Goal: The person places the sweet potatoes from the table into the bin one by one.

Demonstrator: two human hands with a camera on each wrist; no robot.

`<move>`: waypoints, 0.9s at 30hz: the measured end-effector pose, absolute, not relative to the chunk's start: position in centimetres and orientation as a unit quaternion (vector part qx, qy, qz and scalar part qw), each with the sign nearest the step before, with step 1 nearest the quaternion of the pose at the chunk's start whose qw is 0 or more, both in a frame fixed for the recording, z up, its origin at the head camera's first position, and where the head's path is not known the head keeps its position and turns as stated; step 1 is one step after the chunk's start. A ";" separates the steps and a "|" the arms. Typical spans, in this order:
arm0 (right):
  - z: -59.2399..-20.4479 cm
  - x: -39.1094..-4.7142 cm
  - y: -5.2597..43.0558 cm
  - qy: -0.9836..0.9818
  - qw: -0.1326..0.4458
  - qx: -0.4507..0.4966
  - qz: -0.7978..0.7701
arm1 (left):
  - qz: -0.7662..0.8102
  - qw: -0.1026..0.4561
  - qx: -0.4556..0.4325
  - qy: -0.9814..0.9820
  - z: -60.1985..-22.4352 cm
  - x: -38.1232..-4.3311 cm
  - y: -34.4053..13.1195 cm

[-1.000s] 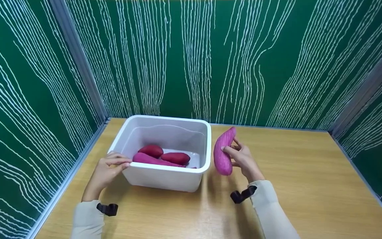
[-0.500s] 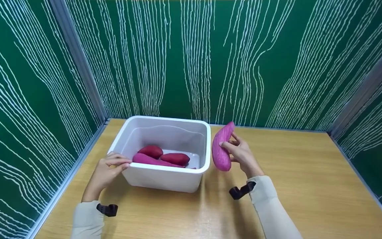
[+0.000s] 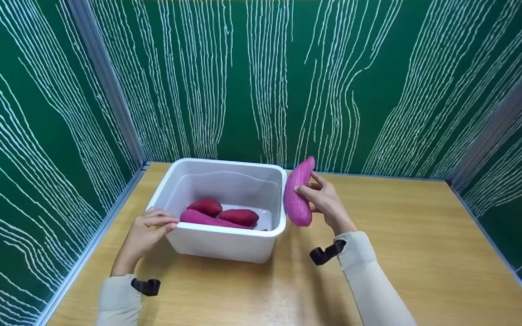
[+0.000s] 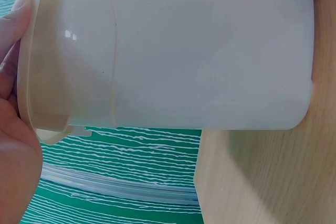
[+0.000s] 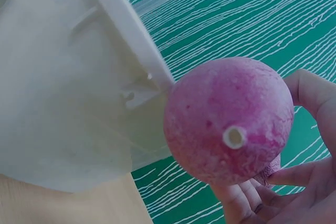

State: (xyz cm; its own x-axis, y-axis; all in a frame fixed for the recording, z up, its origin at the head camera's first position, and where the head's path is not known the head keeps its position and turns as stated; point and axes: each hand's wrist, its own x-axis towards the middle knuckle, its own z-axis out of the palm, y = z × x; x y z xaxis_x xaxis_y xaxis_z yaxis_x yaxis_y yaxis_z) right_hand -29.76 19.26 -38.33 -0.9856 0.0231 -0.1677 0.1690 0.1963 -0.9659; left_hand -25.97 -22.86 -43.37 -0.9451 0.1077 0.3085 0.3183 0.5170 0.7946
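Between the thumb and fingers of my right hand (image 3: 326, 199) is a pinkish-purple sweet potato (image 3: 298, 194), held tilted above the table. It is beside the right rim of a white plastic bin (image 3: 224, 244); in the right wrist view its blunt end with a pale round spot (image 5: 234, 137) faces the camera. My left hand (image 3: 145, 235) grips the bin's rim at the near left corner. Inside the bin lie a long pink sweet potato (image 3: 206, 219) and two dark red ones (image 3: 206, 207). The near wall partly hides them.
The bin stands on a wooden table (image 3: 406, 244), towards the left. Green panels with white wavy lines (image 3: 261, 81) close off the back and both sides, joined by grey metal posts (image 3: 107, 81).
My right hand has raised the sweet potato slightly and brought it left, nearer to the bin's right rim. The left hand and the bin have stayed in place.
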 end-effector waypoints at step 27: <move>-36.6 -30.4 16.1 0.770 0.068 0.024 -0.634 | -0.465 0.126 -0.129 -0.867 -43.4 -26.0 -22.9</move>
State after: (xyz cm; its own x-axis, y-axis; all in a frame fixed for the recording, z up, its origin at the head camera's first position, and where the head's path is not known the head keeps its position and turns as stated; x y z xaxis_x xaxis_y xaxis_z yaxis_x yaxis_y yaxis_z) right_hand -30.44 16.10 -36.60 -0.9896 -0.0495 -0.1352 0.1232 0.1951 -0.9730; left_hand -25.97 -22.88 -43.37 -0.9352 0.1061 0.3379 0.3403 0.5339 0.7741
